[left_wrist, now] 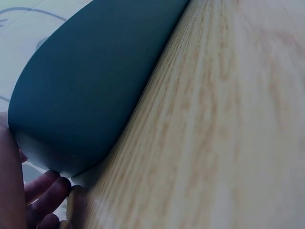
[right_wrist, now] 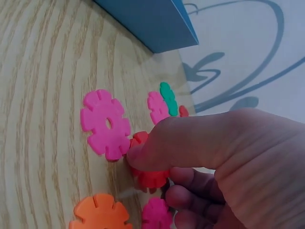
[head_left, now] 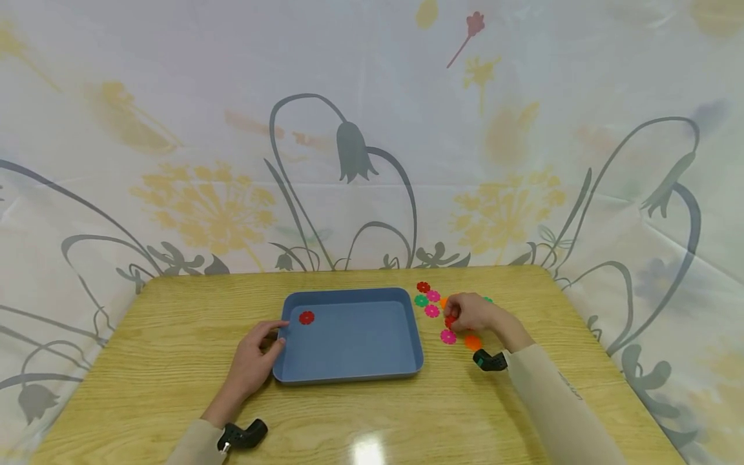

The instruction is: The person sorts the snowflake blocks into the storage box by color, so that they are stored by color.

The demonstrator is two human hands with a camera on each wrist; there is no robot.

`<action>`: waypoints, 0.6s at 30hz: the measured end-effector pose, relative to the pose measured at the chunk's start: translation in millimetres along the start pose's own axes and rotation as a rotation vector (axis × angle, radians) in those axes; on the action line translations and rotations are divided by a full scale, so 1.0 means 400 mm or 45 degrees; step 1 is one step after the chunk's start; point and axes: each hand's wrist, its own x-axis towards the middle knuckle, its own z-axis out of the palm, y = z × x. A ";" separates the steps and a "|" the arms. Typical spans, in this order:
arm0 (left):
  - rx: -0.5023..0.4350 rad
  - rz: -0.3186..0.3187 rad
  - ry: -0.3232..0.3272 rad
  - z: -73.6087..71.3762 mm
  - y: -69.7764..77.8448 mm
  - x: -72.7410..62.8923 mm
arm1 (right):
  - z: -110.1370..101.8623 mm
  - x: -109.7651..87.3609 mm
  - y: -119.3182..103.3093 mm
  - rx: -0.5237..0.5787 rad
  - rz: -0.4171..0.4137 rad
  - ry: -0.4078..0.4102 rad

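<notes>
A shallow blue tray (head_left: 354, 378) sits on the table, with one dark red flower-shaped plastic disc (head_left: 306, 318) inside near its far left corner. My left hand (head_left: 256, 358) holds the tray's left side, thumb at the rim; in the left wrist view its fingers (left_wrist: 47, 191) show at the outer wall (left_wrist: 90, 86). To the right of the tray, my right hand (head_left: 473, 313) pinches a red flower-shaped disc (right_wrist: 151, 177) low over the table, the thumb lying across its face. Close by lie a pink disc (right_wrist: 106, 123) and an orange disc (right_wrist: 101, 213).
More loose discs lie around the right hand, among them a green one (head_left: 421, 300), a dark red one (head_left: 423, 287) and several pink ones, such as the pink disc (head_left: 432, 311). The wooden table (head_left: 192, 310) ends at a flower-printed cloth (head_left: 360, 213).
</notes>
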 end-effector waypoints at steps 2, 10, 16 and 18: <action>0.000 -0.003 -0.001 0.000 0.000 0.000 | 0.002 -0.004 0.005 0.010 -0.002 -0.004; 0.010 -0.015 -0.004 -0.002 0.007 0.002 | 0.004 -0.015 0.013 0.041 -0.028 0.042; 0.005 -0.017 -0.005 -0.002 0.008 0.002 | 0.012 -0.021 0.021 0.008 -0.081 0.183; 0.007 -0.016 -0.003 -0.001 0.006 0.002 | 0.015 -0.023 0.025 -0.005 -0.110 0.240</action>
